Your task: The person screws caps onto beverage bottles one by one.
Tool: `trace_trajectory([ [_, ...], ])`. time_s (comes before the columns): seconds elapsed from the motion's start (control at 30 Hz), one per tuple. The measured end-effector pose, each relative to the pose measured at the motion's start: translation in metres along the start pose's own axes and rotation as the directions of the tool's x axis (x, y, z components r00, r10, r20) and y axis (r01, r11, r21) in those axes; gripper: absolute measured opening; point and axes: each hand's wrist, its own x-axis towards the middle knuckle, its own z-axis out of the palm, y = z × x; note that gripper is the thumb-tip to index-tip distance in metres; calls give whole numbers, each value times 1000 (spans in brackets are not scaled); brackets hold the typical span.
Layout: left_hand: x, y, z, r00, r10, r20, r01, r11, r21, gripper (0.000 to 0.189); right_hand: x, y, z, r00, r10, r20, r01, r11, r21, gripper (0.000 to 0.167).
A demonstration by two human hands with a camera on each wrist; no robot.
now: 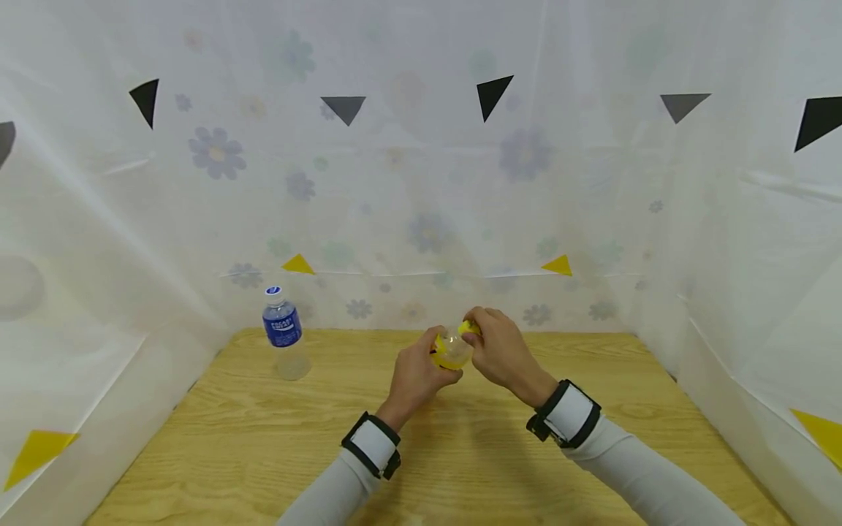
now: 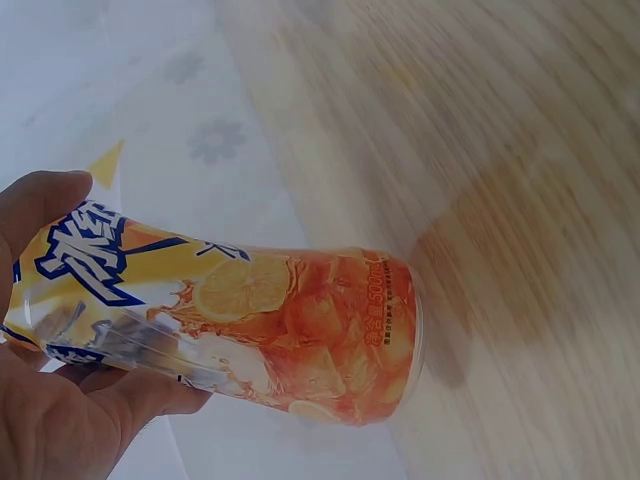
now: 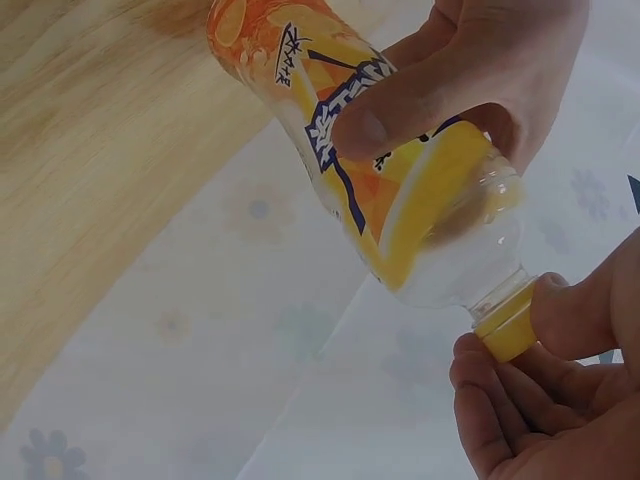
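A clear plastic drink bottle [image 1: 452,351] with a yellow and orange label is tilted above the table, its neck toward the right hand. My left hand [image 1: 417,370] grips it round the upper label, thumb on one side and fingers on the other. The lower label [image 2: 310,330] shows orange slices and ice in the left wrist view. My right hand [image 1: 503,351] pinches the yellow cap [image 3: 508,322] between thumb and fingers. The cap sits at the mouth of the bottle; whether it is loose I cannot tell.
On the left of the wooden table [image 1: 263,453] stands a bottle with a blue label [image 1: 284,329] and white cap. White sheeting [image 1: 421,183] with flower prints and small black, grey and yellow triangles surrounds the table at the back and both sides.
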Motion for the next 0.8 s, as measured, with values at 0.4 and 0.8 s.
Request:
trace_trajectory([
  [0.4,-1,2,2,1000,-5,2,5,1000,10,69,1,0,2,999,42,-7,-42,999,-24,12],
  [0.8,0,0,3,1000,-9,2,9,1000,24,68,3,4,3,998,23,-50,-25,999,-42,29],
])
